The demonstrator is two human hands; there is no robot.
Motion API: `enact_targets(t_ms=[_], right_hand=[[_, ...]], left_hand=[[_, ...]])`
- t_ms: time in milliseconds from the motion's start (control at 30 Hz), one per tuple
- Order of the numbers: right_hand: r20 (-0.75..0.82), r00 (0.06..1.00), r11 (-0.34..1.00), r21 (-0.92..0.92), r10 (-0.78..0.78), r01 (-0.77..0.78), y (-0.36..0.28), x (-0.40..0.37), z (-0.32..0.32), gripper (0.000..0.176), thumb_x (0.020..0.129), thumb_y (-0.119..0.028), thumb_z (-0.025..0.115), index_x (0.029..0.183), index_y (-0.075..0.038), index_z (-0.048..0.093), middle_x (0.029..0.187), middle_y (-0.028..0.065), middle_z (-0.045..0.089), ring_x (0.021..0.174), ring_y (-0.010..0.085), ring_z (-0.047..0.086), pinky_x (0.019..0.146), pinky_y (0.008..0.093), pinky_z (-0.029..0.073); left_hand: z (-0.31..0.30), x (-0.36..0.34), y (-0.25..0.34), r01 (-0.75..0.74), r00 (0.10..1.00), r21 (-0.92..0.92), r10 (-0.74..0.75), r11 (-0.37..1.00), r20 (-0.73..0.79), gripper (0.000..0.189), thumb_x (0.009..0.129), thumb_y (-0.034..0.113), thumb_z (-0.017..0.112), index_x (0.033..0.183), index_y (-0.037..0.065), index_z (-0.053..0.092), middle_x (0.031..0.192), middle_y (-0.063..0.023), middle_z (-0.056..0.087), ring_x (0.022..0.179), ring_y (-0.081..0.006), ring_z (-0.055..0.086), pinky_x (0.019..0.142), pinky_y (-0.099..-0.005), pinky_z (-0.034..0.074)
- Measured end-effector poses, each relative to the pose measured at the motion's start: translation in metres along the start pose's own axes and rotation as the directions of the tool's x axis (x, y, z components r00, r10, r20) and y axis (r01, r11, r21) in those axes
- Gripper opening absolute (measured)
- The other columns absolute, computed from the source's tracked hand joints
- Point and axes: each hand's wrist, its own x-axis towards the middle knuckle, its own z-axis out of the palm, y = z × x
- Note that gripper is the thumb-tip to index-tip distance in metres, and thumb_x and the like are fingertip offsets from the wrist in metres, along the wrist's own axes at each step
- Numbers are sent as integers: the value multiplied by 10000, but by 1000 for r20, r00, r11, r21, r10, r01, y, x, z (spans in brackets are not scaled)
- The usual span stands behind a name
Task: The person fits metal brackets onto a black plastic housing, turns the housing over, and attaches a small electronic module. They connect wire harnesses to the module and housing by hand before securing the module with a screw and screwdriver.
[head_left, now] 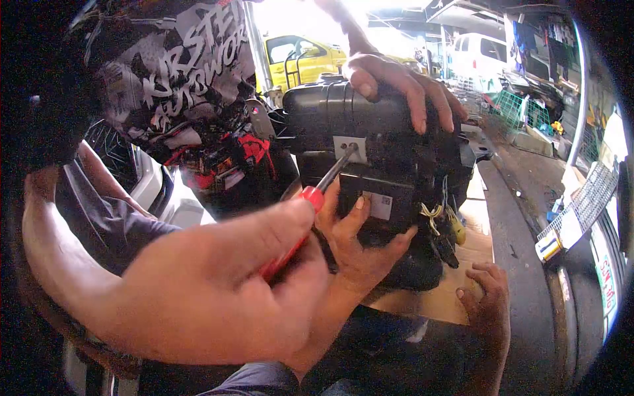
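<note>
A bulky black plastic housing [317, 109], with a small pale metal plate [341, 142] on its face, stands tilted before me. My left hand [356, 247] comes up from below and grips its lower part, fingers spread by a white label [378, 205] and thumb out to the right. My right hand [487, 294] has loosely bent fingers apart at the cardboard [413, 307], holding nothing visible. Close to the camera, a co-worker's hand [211, 284] grips a red-handled screwdriver [332, 170], its tip at a hole in the plate. Another hand [403, 86] rests on top of the housing.
Loose wires with a connector [456, 224] hang at the housing's right. A co-worker in a printed shirt [178, 66] is close on the left. Behind are a yellow vehicle [300, 59] and a white van [481, 56]. Green crates [522, 112] and a perforated metal strip [581, 201] lie right.
</note>
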Motion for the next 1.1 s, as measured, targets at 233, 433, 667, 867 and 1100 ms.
enact_targets(t_ms=[233,433,667,867,1100], right_hand=[[18,1000,1000,7,26,-26,-7,3,-4,416,746,-73,814,1144,0,717,1306,199,650,1274,386,573,1132,480,437],[12,1000,1000,-18,-19,19,-1,3,-3,419,764,-175,836,1136,-20,720,1291,189,660,1262,398,566,1120,489,445],[21,1000,1000,-31,4,-3,0,2,-3,407,753,-139,836,1128,-28,725,1287,193,658,1253,394,573,1110,496,447],[-7,1000,999,-45,-19,19,0,0,-1,406,752,-92,828,1136,-9,726,1295,197,657,1262,383,580,1112,483,446],[8,1000,1000,-13,-13,13,-5,1,-3,413,753,-84,833,1144,-10,722,1313,204,645,1264,389,578,1111,492,445]], left_hand=[[-8,6,11,91,994,-17,-90,996,60,928,730,420,969,1418,77,450,1530,-279,377,1402,-428,431,1186,-536,359],[1,0,-1,-18,1000,7,18,1000,-7,924,731,411,969,1414,66,451,1526,-280,382,1390,-427,443,1181,-535,365],[2,-1,-8,-30,999,-3,30,1000,-41,922,731,400,969,1411,53,452,1522,-281,388,1381,-429,451,1179,-536,366],[-3,1,-4,-12,1000,28,12,1000,-9,925,719,379,980,1412,61,456,1522,-279,392,1389,-437,439,1180,-542,355],[-7,1,0,24,1000,1,-24,1000,8,926,702,375,985,1412,85,465,1524,-270,393,1394,-434,431,1179,-539,355]])
